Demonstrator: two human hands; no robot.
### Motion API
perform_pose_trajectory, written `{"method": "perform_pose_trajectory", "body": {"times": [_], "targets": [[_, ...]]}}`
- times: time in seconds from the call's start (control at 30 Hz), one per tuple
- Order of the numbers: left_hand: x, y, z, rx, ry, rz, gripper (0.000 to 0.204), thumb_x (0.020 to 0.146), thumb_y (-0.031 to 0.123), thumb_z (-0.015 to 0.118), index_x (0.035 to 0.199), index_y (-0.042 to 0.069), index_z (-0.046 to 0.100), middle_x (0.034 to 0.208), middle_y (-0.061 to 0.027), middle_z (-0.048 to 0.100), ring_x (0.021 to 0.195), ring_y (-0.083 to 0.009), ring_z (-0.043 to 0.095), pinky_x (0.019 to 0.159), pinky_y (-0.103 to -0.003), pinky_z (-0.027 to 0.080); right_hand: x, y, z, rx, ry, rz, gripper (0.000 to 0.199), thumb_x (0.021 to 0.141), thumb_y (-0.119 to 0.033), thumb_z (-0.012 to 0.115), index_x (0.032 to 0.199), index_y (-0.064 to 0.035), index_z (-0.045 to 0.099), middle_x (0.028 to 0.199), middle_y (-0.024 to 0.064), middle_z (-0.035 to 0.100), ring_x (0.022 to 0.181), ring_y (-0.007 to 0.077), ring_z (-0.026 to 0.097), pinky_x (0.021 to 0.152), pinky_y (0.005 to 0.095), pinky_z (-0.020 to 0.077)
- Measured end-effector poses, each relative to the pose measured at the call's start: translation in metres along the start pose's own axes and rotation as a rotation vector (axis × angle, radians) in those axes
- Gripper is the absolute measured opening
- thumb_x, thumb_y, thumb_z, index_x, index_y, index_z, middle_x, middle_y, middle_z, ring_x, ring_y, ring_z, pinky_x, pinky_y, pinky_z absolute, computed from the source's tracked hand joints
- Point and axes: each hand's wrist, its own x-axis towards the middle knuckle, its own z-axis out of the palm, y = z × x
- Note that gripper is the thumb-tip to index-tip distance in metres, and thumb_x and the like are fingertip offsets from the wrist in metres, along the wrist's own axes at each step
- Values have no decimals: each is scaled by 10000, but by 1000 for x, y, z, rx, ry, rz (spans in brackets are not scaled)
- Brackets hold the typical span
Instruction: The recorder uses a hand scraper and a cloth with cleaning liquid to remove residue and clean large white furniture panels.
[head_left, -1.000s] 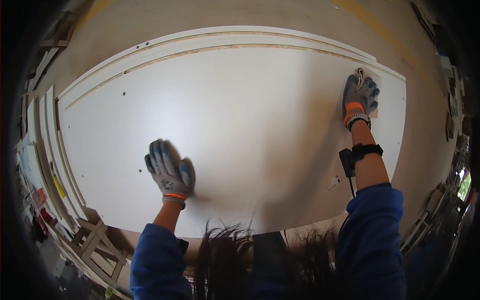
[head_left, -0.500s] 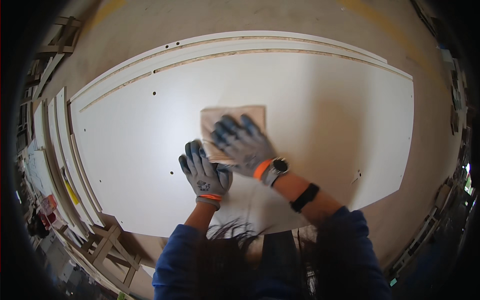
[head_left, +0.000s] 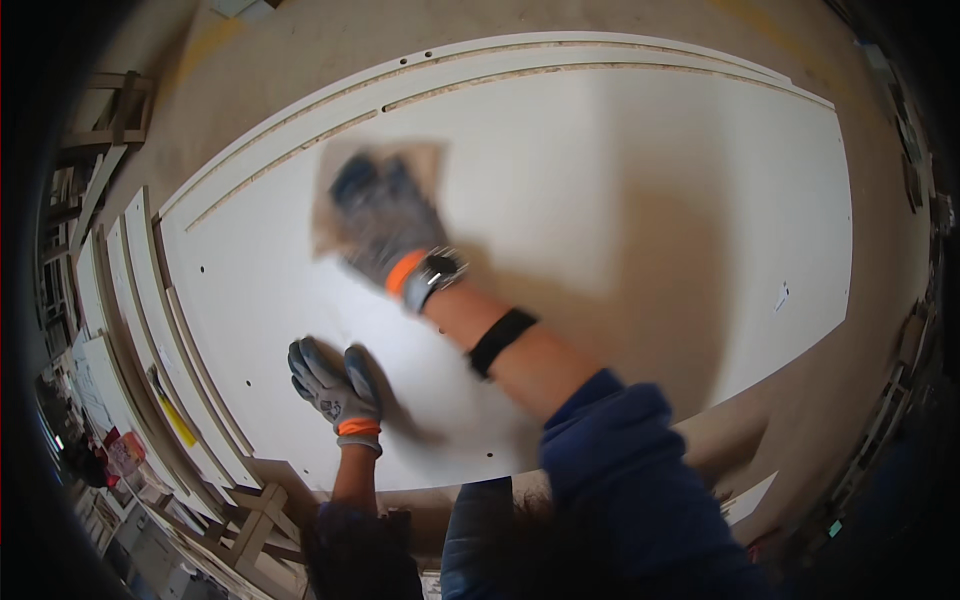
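Note:
A large white panel (head_left: 590,150) lies flat before me, with small dark holes in it. On its left part, toward the far edge, my right hand (head_left: 385,210) presses a folded tan cloth (head_left: 428,165) against the surface; hand and cloth are blurred by motion. Both hands wear grey gloves with dark fingertips and orange cuffs. My left hand (head_left: 337,388) is open near the panel's near left side, fingers stretched out and nothing held. It casts a shadow on the panel; whether it touches cannot be told.
Another white panel edge (head_left: 470,58) shows beyond the far side. Long narrow boards (head_left: 150,330) stand along the left, with a yellow-handled tool (head_left: 178,420) among them. A wooden frame (head_left: 262,525) is at lower left. A small white scrap (head_left: 782,295) lies on the panel's right.
My right hand has swept the cloth left and away from me. My left hand has shifted left and nearer to me, now apart from the cloth. The view has moved slightly.

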Motion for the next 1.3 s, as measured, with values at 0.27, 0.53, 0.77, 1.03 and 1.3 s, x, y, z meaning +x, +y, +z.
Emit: {"method": "perform_pose_trajectory", "body": {"times": [0.27,0.53,0.77,1.03,1.3], "targets": [[9,-47,-9,-82,-15,342,606,855,257,535,1359,-38,371,1359,-255,412,1264,-420,386,1052,-540,255,-97,215,-25,-395,247,453,629,825,-449,578,1308,-58,486,1351,173,467,1300,351,378,1063,542,262],[8,-48,-6,-66,23,336,679,815,327,548,1372,-20,372,1375,-234,410,1294,-405,365,1081,-541,211,-125,214,-57,-382,204,804,491,830,-441,565,1193,-110,565,1212,112,545,1190,321,454,973,506,346],[9,-43,-20,-71,-38,273,642,811,297,537,1361,3,383,1373,-219,404,1309,-383,342,1092,-532,181,-117,-15,-37,204,-131,-139,698,811,-513,567,1375,-129,422,1449,114,389,1361,313,316,1113,525,201],[1,-49,-6,-1,-13,283,626,862,328,500,1394,28,366,1413,-190,384,1346,-347,319,1113,-514,170,-312,57,-86,321,-480,-300,563,853,-360,538,1366,-144,451,1404,99,454,1303,285,422,1074,501,312],[1,-48,-2,-8,2,313,583,918,343,450,1418,60,353,1437,-176,378,1356,-332,319,1122,-474,177,-94,95,-49,-261,137,226,556,892,-438,460,1337,-105,464,1415,150,429,1341,333,338,1095,536,220]]}}
